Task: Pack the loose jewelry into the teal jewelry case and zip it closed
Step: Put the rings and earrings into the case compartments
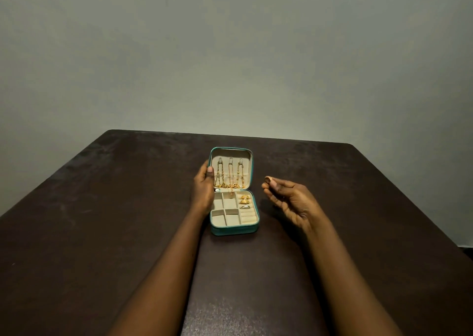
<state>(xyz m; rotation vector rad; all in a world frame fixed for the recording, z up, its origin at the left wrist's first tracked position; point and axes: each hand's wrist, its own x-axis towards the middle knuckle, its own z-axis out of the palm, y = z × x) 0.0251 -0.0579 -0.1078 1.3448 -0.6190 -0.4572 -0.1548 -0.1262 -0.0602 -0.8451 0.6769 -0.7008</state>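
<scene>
Closest to you, both bare forearms run up over the dark brown table (102,233), with the teal jewelry case (234,229) sitting open and flat on it, dead center between your arms. In the case's base, the beige compartments (218,218) at the front left and middle look bare, just lining. On the right side of the base are the ring rolls (248,216). The front ones hold nothing, while further back two chunky gold rings (245,199) are tucked in, and a thinner silvery ring (245,207) sits just in front of them. Your right hand (291,200) is off to the right of the case, up off the table and not touching the case. Its thumb and fingertip are pinched together on a small gold ring (267,179), and the other fingers are loosely curled. Your left hand (203,187) is on the case's left side, fingers wrapped round the outer edge of the lid (231,154) and the thumb pressed on the inner lining, so it's clamped on that lid. The lid stands tilted back, and three gold chains (230,174) hang side by side from the hooks in it, bunching up at the bottom near the hinge. There's a small pale thing by the hinge on the left, but I can't tell what it is. Past the table's far edge it's just a plain grey-green wall (230,54).
</scene>
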